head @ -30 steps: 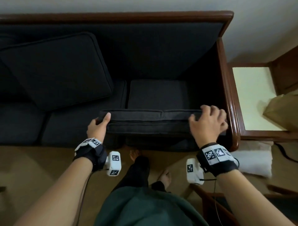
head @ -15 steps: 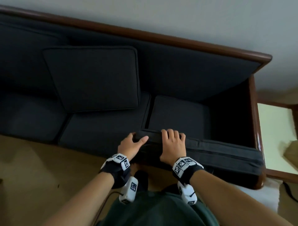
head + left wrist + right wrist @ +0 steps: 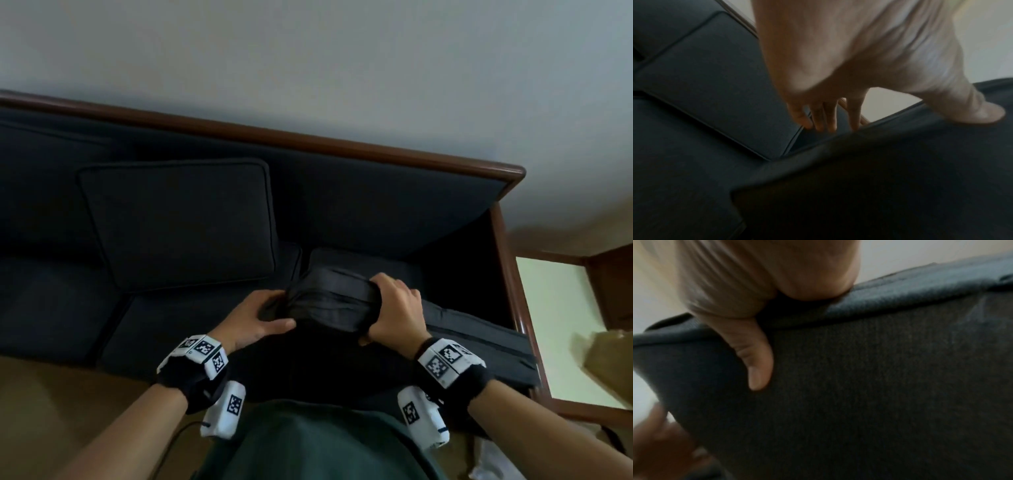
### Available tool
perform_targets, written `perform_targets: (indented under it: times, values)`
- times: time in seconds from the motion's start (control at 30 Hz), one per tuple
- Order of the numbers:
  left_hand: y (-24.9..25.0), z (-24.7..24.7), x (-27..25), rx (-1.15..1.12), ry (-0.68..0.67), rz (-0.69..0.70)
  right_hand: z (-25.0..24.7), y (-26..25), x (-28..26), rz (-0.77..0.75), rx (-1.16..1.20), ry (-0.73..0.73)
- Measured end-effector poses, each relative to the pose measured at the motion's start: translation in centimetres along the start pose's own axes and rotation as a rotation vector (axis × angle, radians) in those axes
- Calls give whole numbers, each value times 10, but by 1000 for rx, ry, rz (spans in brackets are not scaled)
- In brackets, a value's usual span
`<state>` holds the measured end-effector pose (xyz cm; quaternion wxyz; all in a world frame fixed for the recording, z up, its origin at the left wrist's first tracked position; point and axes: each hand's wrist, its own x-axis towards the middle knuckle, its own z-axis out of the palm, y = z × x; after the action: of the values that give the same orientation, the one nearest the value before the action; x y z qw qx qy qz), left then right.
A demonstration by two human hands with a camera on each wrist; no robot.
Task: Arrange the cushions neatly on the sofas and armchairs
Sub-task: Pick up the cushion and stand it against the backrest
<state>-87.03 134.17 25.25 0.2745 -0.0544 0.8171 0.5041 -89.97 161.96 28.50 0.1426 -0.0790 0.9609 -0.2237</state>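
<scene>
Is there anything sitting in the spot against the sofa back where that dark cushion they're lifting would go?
Nothing visible. Both the left hand and the right hand grip the dark cushion. The seat and backrest behind it look bare; the other cushion leans further left, out of the way.

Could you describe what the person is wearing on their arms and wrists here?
Both forearms are bare, with no sleeves. The left wrist and right wrist each carry a black strap topped with white blocks bearing black-and-white square markers. A white camera unit with another marker hangs under each wrist; a thin dark cable trails from the left one.
</scene>
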Motion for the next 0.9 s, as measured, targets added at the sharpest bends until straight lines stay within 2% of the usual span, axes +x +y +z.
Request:
perform_targets:
  times: [0.1, 0.17, 0.23, 0.27, 0.37, 0.47, 0.53, 0.6, 0.7, 0.77, 0.83, 0.9]
  values:
    - [4, -3, -8, -44, 218, 105, -33, 11, 0, -27, 392, 95]
    - [15, -8, -12, 76, 407, 253, -42, 26, 3, -56, 631, 125]
    - [29, -9, -11, 238, 564, 329, -41, 41, 8, -47, 739, 87]
    - [36, -6, -9, 317, 592, 311, -37, 48, 11, -36, 729, 39]
    - [42, 12, 4, 532, 531, 173, -29, 65, 17, -10, 653, -84]
    - [50, 32, 24, 639, 574, 235, -45, 76, 24, 16, 588, -65]
    - [69, 43, 37, 698, 573, 251, -64, 79, 29, 27, 393, -38]
    - [85, 56, 49, 768, 560, 273, -77, 74, 30, -3, 93, -4]
    - [103, 80, 65, 811, 501, 387, -71, 57, 30, -48, -306, 16]
    - [112, 92, 68, 837, 472, 452, -58, 54, 30, -26, -364, 61]
    - [116, 92, 69, 837, 465, 511, -53, 64, 28, -10, -300, 172]
    - [117, 76, 67, 816, 442, 547, -56, 78, 25, -7, -238, 215]
